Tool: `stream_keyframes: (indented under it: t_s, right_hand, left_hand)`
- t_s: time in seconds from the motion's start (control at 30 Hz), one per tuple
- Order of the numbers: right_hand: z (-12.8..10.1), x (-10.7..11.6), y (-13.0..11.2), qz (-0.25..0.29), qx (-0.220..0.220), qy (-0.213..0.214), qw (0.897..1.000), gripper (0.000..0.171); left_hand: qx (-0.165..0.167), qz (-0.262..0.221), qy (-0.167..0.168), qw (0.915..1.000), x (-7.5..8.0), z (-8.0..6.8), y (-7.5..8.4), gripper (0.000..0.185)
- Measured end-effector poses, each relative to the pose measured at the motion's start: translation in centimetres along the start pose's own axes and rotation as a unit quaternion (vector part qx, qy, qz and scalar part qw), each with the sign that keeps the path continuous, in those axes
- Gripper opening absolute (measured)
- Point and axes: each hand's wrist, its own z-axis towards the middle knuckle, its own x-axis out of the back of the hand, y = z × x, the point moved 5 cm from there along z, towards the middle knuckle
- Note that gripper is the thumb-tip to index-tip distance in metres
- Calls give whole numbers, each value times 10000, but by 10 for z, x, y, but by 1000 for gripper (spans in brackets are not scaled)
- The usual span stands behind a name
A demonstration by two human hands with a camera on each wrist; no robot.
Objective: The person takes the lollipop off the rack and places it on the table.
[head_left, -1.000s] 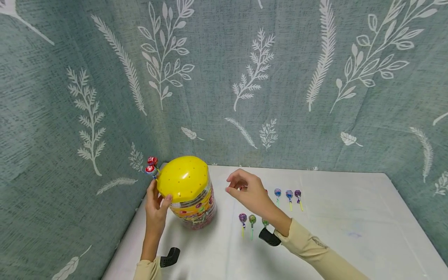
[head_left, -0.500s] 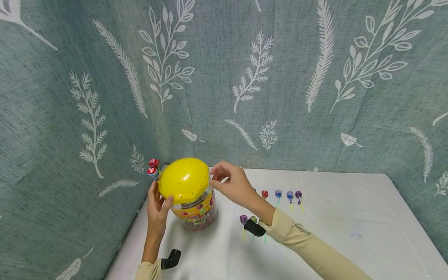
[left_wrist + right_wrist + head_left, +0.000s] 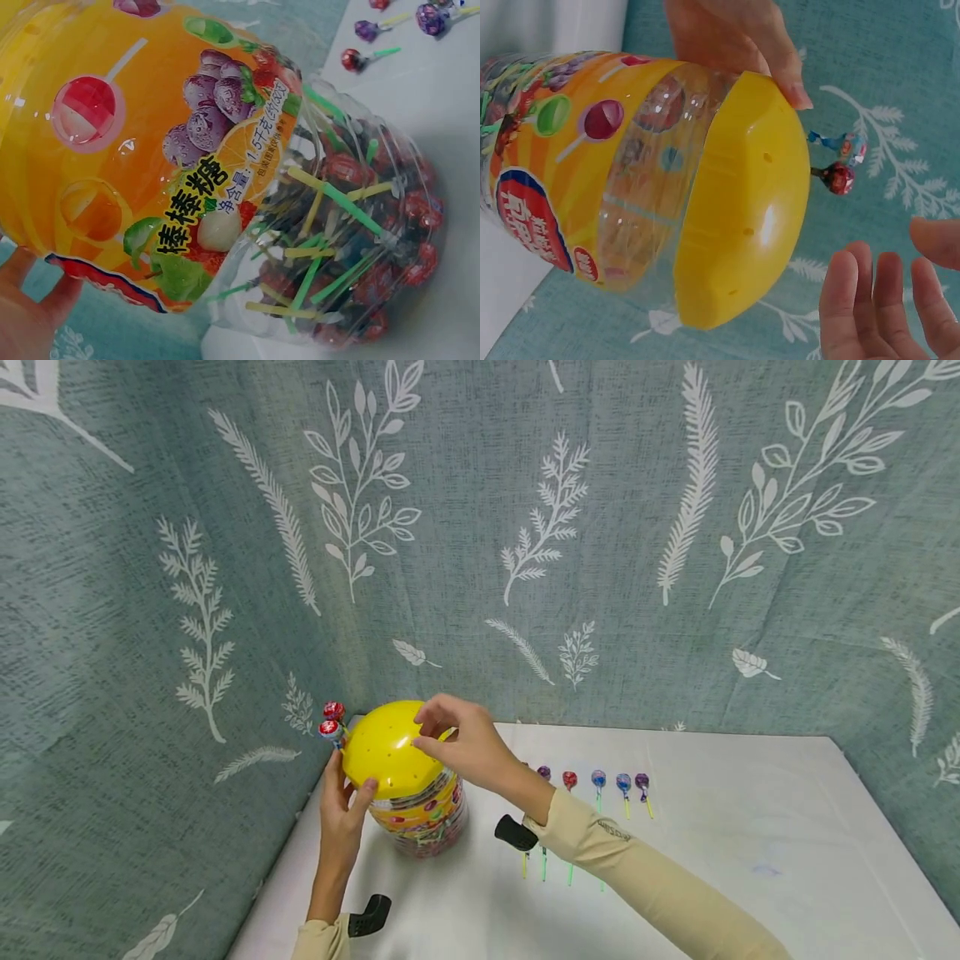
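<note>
- While the left hand (image 3: 341, 814) holds the side of the big candy jar (image 3: 420, 814), its fingers curl round the edge of the yellow lid (image 3: 390, 747), with the thumb on the front.
- Just above the left hand's fingertips, two red lollipops (image 3: 331, 720) stick out of the lid's far side.
- Right next to the left hand, the right hand (image 3: 465, 747) is over the top of the lid. From above, its thumb and pointer finger are close together on the lid. I cannot tell if they pinch anything. The right wrist view shows its fingers (image 3: 862, 307) loose with a gap to the lid.
- Below both hands, the jar stands tipped on the white table (image 3: 750, 843), full of lollipops with green and yellow sticks.
- Past the right hand's wrist, a row of loose lollipops (image 3: 607, 783) lies flat on the table.
- Behind everything hangs a green curtain (image 3: 600, 527) with white leaves.
</note>
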Motion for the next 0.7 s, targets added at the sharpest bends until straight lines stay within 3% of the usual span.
stream_keyframes:
  t_s: [0.4, 0.7]
  right_hand:
    - [26, -27, -1, -62, 158, -217, 9996, 23]
    - [41, -62, 2, 48, 181, -585, 9981, 24]
  left_hand:
    - [-293, -142, 224, 9992, -2, 1, 2, 68]
    - [-278, -149, 315, 9990, -5, -8, 28, 64]
